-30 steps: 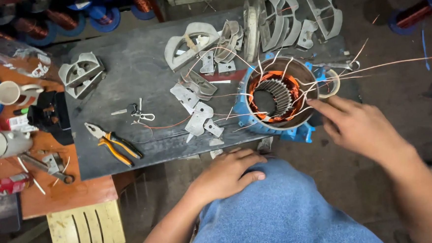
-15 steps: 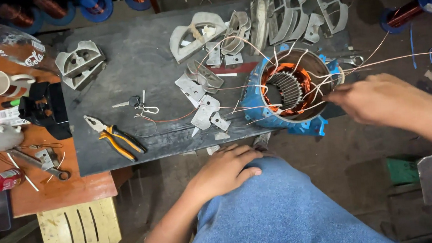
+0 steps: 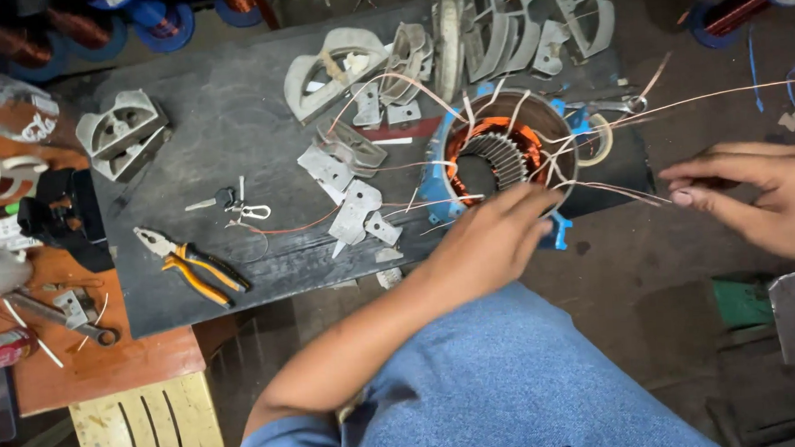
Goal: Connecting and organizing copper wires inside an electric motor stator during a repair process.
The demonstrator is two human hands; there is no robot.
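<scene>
**Hands drew copper wire out of a motor stator at the counter's right edge**

A round motor stator (image 3: 507, 159), with a blue housing and orange copper windings, sat on the dark counter (image 3: 230, 142) at its right edge, near the front corner. Thin copper wires (image 3: 613, 189) sprang from its rim and ran off to the right, past the counter.

The step looked like sorting or pulling out the winding leads. The next move probably called for a steady stator and an even pull, so the thin strands neither tangled nor snapped.

The left hand (image 3: 489, 241) reached up from the lap, its grip curled over the stator's front rim, touching it. The right hand (image 3: 759, 195) hovered well off the counter's right edge, its grip loosely spread, fingertips at the wires; whether it pinched them was unclear.

Grey metal brackets (image 3: 351, 208) lay beside the stator; yellow-handled pliers (image 3: 191, 266) lay near the front edge.
</scene>
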